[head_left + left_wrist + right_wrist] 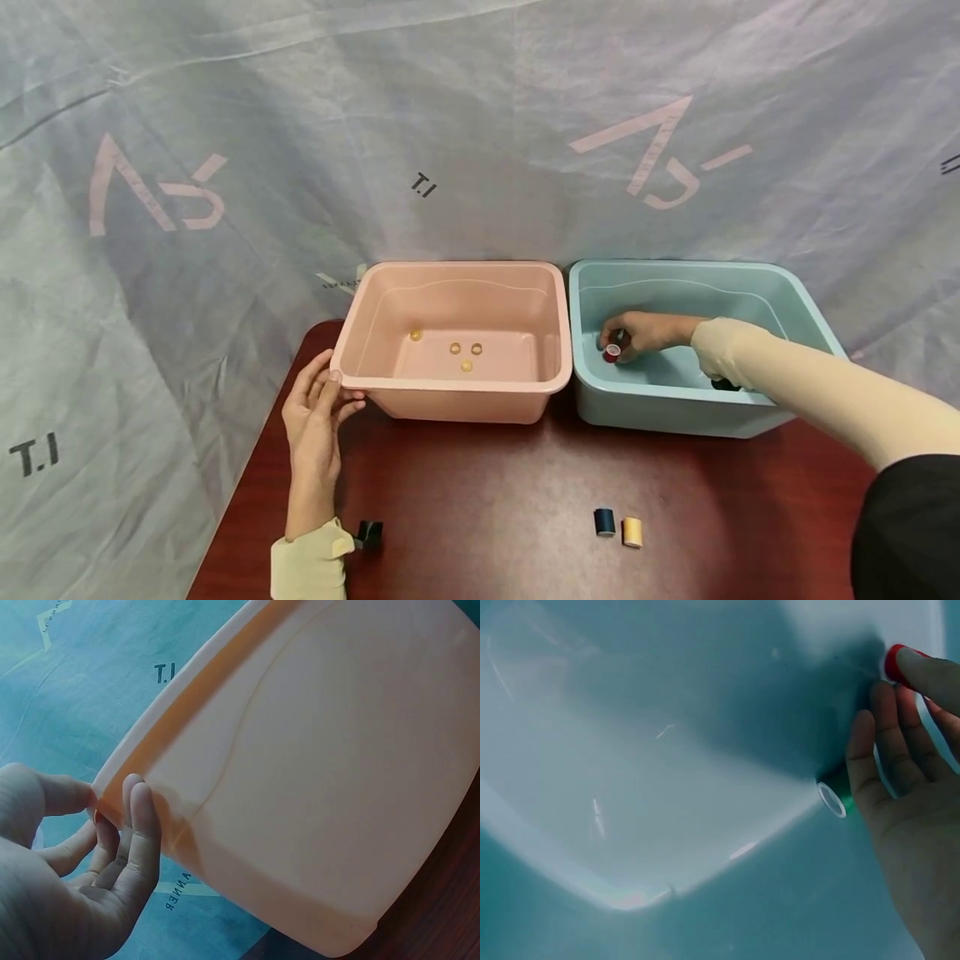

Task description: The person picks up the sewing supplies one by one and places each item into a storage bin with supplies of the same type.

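Note:
My left hand (313, 421) grips the near left corner of the pink plastic basin (457, 385), thumb and fingertips at its rim. Inside that basin lie several small gold-coloured rings (467, 366). Over on the right, my right hand (648, 331) reaches down into the blue plastic basin (667, 390). It pinches a red spool of thread (894, 664) between thumb and fingers, low over the basin's floor. A green spool (838, 791) lies beside the fingers in the right wrist view, partly hidden behind them.
On the dark red table (480, 492), a dark blue spool (604, 522) and a yellow spool (632, 532) stand close together in front of the blue basin. Both basins sit side by side against a grey printed sheet (480, 133) at the back.

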